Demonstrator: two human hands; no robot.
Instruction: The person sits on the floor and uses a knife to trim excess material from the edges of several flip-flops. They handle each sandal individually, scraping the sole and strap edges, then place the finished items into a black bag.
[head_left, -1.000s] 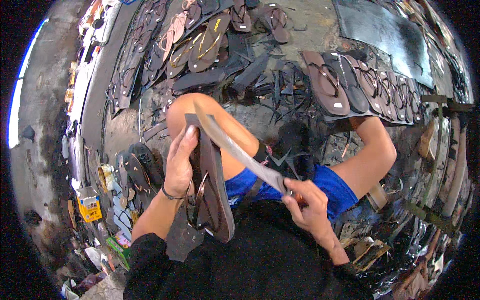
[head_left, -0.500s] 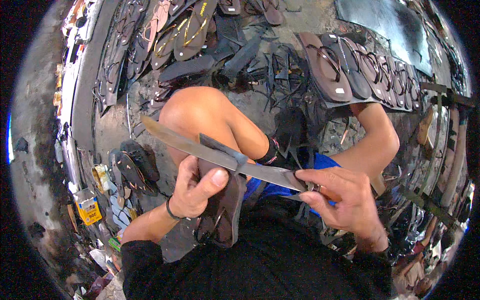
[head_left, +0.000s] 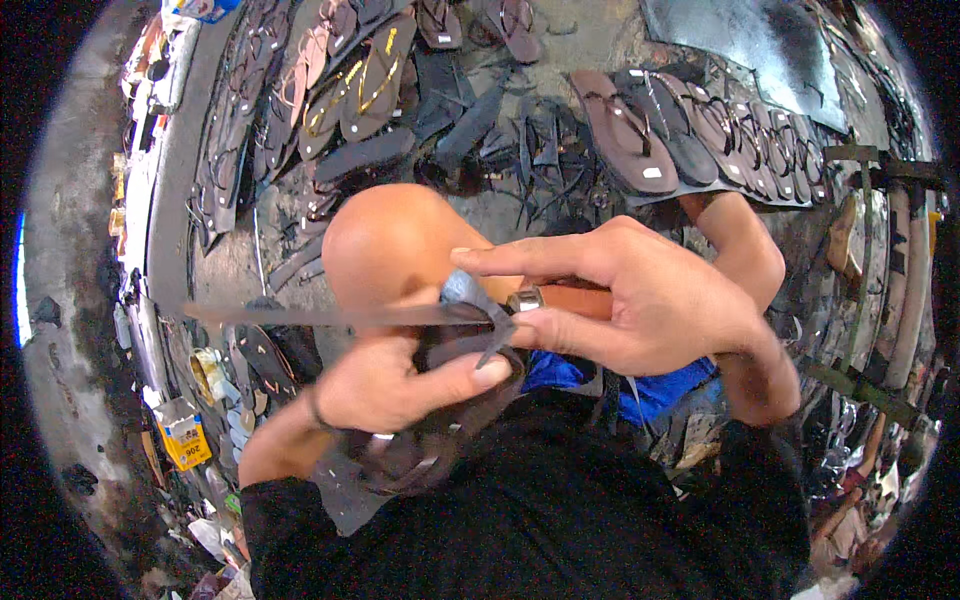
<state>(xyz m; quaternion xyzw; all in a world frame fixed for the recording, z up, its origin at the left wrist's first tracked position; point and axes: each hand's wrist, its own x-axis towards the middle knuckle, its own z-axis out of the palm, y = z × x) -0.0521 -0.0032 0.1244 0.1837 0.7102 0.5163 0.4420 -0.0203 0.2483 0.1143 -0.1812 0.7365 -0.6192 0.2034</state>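
My left hand (head_left: 395, 390) grips a dark brown flip-flop (head_left: 425, 450), its thumb lying along the sole. My right hand (head_left: 640, 295), with a ring on one finger, is closed on a long knife (head_left: 300, 316) whose blade points left, blurred by motion, just above the left hand. Right at the right fingertips, a grey-blue piece (head_left: 464, 288) and a dark strap end (head_left: 492, 345) stick up by the sandal. The knife's handle is hidden in the right hand.
Finished flip-flops (head_left: 640, 140) lie in a row at the far right, more (head_left: 375, 85) at the far left. Loose dark soles (head_left: 365, 155) and straps (head_left: 550, 150) cover the ground ahead. A yellow box (head_left: 183, 440) stands at left; my bare knee (head_left: 390, 230) is just beyond the hands.
My right hand has moved left and forward with the knife, up to the strap beside my left hand. The blade now lies nearly level. The sandal has tilted.
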